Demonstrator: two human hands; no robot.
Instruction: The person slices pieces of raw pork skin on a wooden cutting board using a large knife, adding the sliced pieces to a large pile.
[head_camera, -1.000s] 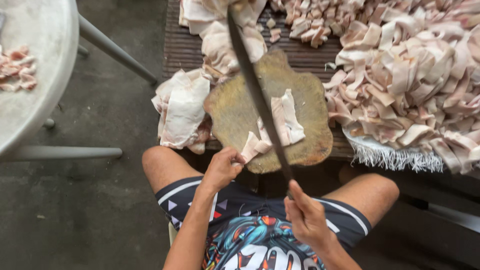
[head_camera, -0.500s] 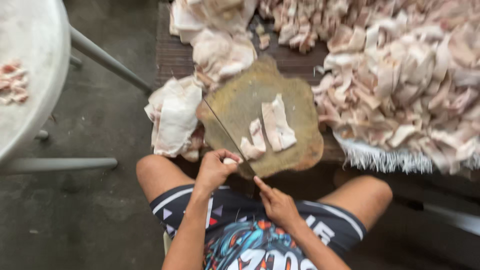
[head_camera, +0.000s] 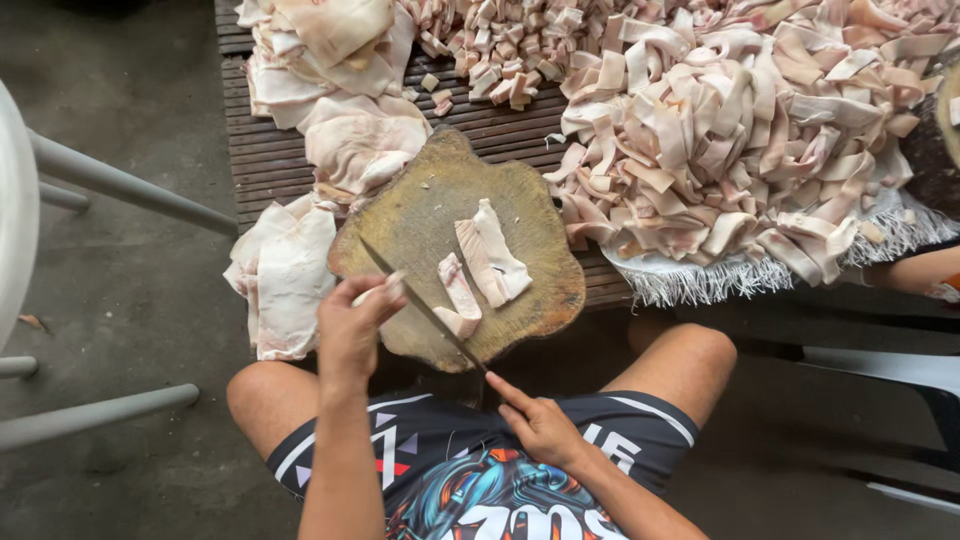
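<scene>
Pale pork skin strip (head_camera: 383, 289) is pinched in the left hand (head_camera: 350, 330), beside the knife (head_camera: 420, 305) gripped by the right hand (head_camera: 540, 425); further strips (head_camera: 490, 262) lie beyond on the wooden block (head_camera: 420, 205).

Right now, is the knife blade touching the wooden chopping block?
Touching. In the head view, the knife blade lies flat on the chopping block, held by the right hand, beside the left hand.

Cut strips (head_camera: 740, 150) — white table leg (head_camera: 130, 185).
</scene>
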